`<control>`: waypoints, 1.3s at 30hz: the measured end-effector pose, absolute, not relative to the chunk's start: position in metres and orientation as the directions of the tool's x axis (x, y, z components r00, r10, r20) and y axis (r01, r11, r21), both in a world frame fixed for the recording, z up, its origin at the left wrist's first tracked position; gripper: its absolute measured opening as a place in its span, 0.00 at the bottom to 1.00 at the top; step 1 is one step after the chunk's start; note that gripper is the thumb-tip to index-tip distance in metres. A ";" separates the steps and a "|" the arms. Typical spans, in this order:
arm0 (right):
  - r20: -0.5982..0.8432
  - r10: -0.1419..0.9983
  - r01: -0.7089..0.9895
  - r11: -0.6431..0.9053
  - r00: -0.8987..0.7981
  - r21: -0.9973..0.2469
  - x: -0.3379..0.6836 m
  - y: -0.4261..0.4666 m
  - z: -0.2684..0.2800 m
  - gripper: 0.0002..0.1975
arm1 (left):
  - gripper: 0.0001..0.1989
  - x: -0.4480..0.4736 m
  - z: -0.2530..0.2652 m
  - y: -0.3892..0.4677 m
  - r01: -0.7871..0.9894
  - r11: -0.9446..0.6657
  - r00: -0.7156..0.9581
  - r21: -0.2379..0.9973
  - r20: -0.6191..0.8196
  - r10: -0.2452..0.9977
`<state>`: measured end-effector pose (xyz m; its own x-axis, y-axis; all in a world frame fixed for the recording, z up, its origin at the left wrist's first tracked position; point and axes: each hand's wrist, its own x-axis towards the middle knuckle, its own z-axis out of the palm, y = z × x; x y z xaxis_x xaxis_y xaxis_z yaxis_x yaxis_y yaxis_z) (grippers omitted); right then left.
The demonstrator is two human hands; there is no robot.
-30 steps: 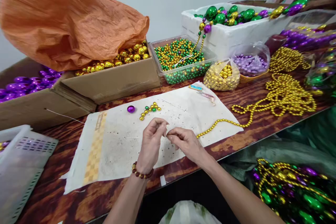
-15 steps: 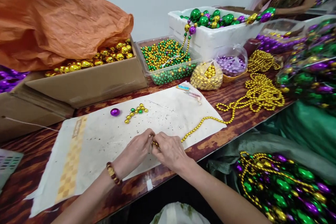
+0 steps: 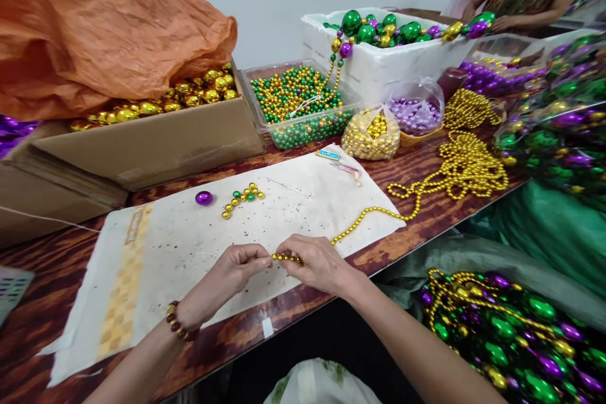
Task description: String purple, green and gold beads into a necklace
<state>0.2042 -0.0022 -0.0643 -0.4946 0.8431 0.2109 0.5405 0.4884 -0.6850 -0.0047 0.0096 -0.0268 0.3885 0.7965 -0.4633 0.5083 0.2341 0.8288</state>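
Both hands (image 3: pixel 241 264) (image 3: pixel 316 263) on gold strand (image 3: pixel 286 258), green-and-gold beads (image 3: pixel 286 93) in tub (image 3: pixel 248 96)

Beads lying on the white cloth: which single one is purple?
The big bead left of the small gold and green beads; it alone is purple, and it lies apart from them.

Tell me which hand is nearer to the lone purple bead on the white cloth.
Left. The left hand is on the near side of the purple bead, somewhat to its right; the right hand is nearside too, but farther right.
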 end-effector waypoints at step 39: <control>-0.020 0.799 0.661 0.483 -0.602 -0.574 0.269 -0.023 -0.042 0.10 | 0.17 -0.168 -0.009 -0.052 0.724 0.247 -0.108 0.644 -0.248 0.963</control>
